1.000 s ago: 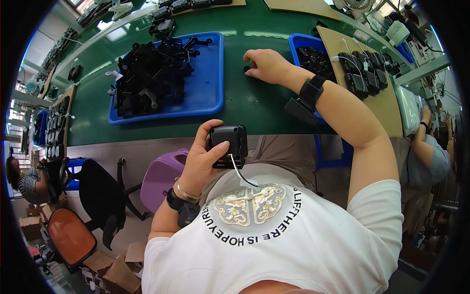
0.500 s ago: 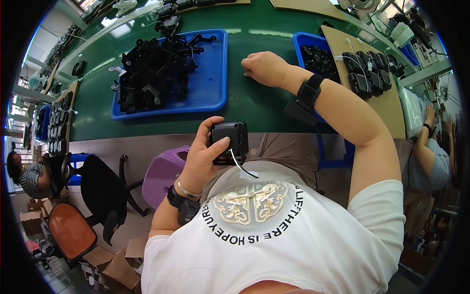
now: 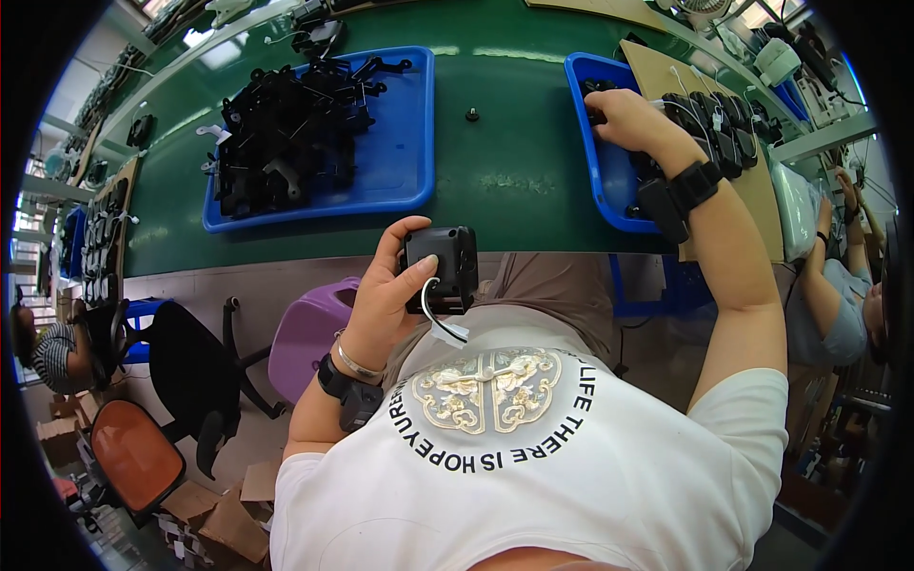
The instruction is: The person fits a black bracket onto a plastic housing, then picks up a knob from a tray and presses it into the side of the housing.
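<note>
I watch through the head camera, and I see that the two hands are well apart from each other. The left hand (image 3: pixel 384 297) is clamped on a black boxy device (image 3: pixel 451 255), with the thumb pressed on its face and the fingers around its side. This device is in front of the person's body, just before the near edge of the green table (image 3: pixel 505 190). From it, a white cable (image 3: pixel 423 301) curves down toward the white shirt (image 3: pixel 571 485). The right hand (image 3: pixel 630 120) reaches into the narrow blue bin (image 3: pixel 611 195) at the right, where small black parts (image 3: pixel 633 209) lie. Its fingertips are low among the dark contents, and I cannot tell whether they are closed on one part. Between this bin and the wide blue tray (image 3: pixel 398 171), one small dark piece (image 3: pixel 471 114) stands alone on the table. The wide tray bears a tangled heap of black plastic parts (image 3: pixel 295 133), mostly on its left side. To the right of the bin, a brown board (image 3: pixel 757 205) carries a row of black units (image 3: pixel 728 147) with white cables. Below the table, at the left, I see a purple stool (image 3: pixel 309 328) and, farther left, a black chair (image 3: pixel 190 371). Near the right rim, another person (image 3: pixel 833 309) is beside the table.
</note>
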Tool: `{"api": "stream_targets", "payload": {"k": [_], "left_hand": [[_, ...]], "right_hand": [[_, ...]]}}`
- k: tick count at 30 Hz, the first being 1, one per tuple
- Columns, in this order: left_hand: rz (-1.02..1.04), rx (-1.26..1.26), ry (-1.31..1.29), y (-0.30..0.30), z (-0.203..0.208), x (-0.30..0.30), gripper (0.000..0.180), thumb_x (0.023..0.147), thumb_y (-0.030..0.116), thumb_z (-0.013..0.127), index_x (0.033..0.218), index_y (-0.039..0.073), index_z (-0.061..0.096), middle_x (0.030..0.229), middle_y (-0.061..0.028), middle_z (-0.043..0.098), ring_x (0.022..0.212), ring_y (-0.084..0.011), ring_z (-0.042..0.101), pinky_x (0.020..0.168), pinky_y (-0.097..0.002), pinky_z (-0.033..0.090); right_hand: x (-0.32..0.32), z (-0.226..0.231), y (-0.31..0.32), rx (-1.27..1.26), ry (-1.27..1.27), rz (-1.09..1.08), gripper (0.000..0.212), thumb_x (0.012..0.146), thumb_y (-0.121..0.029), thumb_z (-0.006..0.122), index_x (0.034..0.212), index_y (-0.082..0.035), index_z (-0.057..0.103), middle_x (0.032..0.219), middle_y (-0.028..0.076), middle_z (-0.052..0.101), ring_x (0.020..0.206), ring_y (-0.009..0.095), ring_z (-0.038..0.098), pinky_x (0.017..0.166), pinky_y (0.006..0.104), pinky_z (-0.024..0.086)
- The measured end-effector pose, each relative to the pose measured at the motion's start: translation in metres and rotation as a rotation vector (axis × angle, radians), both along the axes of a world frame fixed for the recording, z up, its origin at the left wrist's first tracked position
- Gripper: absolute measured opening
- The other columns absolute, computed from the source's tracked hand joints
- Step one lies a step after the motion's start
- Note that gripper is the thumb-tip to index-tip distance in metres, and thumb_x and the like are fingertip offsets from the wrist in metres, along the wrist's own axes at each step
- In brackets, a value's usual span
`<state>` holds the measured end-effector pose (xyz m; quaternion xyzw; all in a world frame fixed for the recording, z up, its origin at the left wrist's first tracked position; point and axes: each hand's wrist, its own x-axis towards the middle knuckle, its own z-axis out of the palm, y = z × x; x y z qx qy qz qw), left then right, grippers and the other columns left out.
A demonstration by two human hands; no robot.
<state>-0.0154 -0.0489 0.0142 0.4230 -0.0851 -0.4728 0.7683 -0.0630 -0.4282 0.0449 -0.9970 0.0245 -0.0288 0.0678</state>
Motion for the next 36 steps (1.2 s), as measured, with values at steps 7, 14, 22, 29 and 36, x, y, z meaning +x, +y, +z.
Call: {"api": "stream_targets", "payload": {"k": [7,14,22,29,36], "left_hand": [[-0.036,-0.019,0.031,-0.001,-0.002,-0.001,0.046,0.085,0.003,0.055,0.126,0.009,0.035,0.106,-0.0097,0.051,0.084,-0.0156,0.061,0.072,-0.0308,0.057],[-0.052,0.005,0.032,-0.008,0.001,-0.006,0.049,0.081,0.004,0.056,0.126,0.009,0.035,0.105,-0.0104,0.052,0.082,-0.0166,0.062,0.07,-0.0303,0.057],[-0.04,0.031,-0.04,-0.009,0.002,-0.013,0.05,0.08,0.006,0.055,0.126,0.008,0.036,0.104,-0.011,0.054,0.086,-0.0175,0.062,0.071,-0.0307,0.056],[-0.019,0.032,0.024,-0.005,0.001,-0.011,0.047,0.083,0.002,0.056,0.125,0.009,0.037,0.106,-0.0105,0.051,0.085,-0.0174,0.062,0.072,-0.0319,0.056],[-0.066,0.032,0.044,-0.007,-0.007,-0.008,0.048,0.084,0.007,0.048,0.129,0.008,0.033,0.105,-0.014,0.055,0.084,-0.0208,0.063,0.06,-0.0289,0.055]], "right_hand": [[-0.004,-0.009,0.007,-0.061,-0.028,-0.124,0.021,0.071,-0.009,0.06,0.091,-0.002,0.061,0.088,0.018,0.063,0.085,0.036,0.059,0.076,0.0421,0.047],[-0.012,-0.023,0.004,-0.043,-0.194,-0.156,0.019,0.072,-0.011,0.061,0.089,-0.003,0.061,0.081,0.016,0.062,0.081,0.036,0.058,0.074,0.0421,0.047],[-0.017,-0.013,0.011,0.083,-0.265,-0.114,0.017,0.072,-0.011,0.061,0.086,-0.004,0.057,0.07,0.011,0.058,0.066,0.027,0.057,0.063,0.0337,0.046],[-0.053,0.022,0.041,0.588,-0.323,-0.153,0.012,0.077,-0.005,0.061,0.086,-0.004,0.053,0.067,0.0,0.054,0.061,0.006,0.051,0.057,0.0194,0.041],[-0.09,0.017,0.125,1.168,-0.332,-0.045,0.012,0.078,0.002,0.061,0.084,-0.004,0.052,0.075,0.002,0.057,0.067,0.005,0.053,0.058,0.0176,0.041]]}}
